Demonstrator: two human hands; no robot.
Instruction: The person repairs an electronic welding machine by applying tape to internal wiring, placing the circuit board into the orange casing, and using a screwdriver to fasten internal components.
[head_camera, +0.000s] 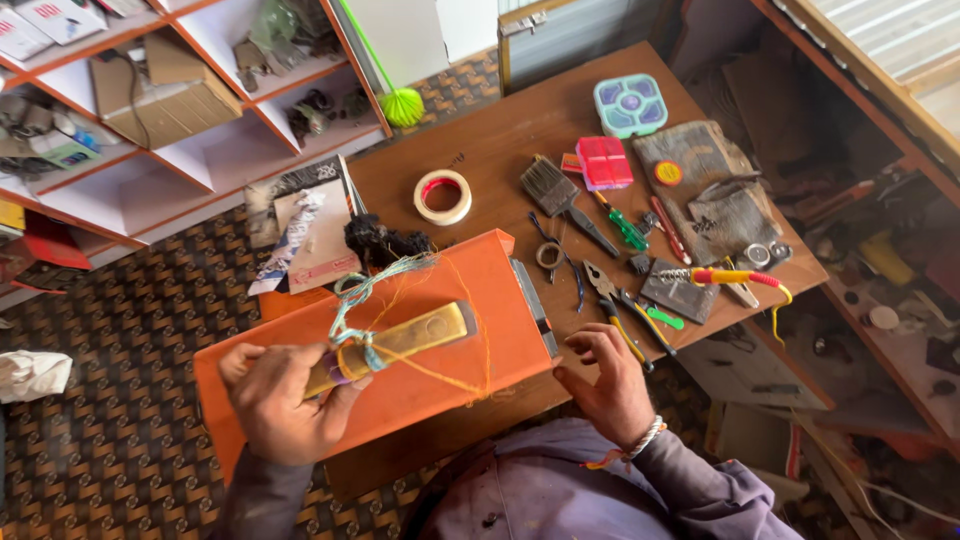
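The left hand (278, 400) is clenched around the near end of a brass-coloured flat bar (400, 342) wrapped with pale blue and orange twine (362, 300). The bar lies on an orange box-like block (440, 320) at the near edge of the wooden surface (500, 140). The right hand (605, 385) grasps nothing; its curled fingers touch the block's near right corner. The bar looks stiff, smooth and probably weighty, so the twine-bound end seems the least slippery hold; the twine itself is limp and could snag. Further along the surface lie a roll of tape (442, 196), a paintbrush (550, 187), pliers (612, 295), a green-handled screwdriver (622, 226), a pink case (604, 162) and a pale green container (630, 104). White shelves (150, 170) stand to the left above a patterned floor (120, 330).
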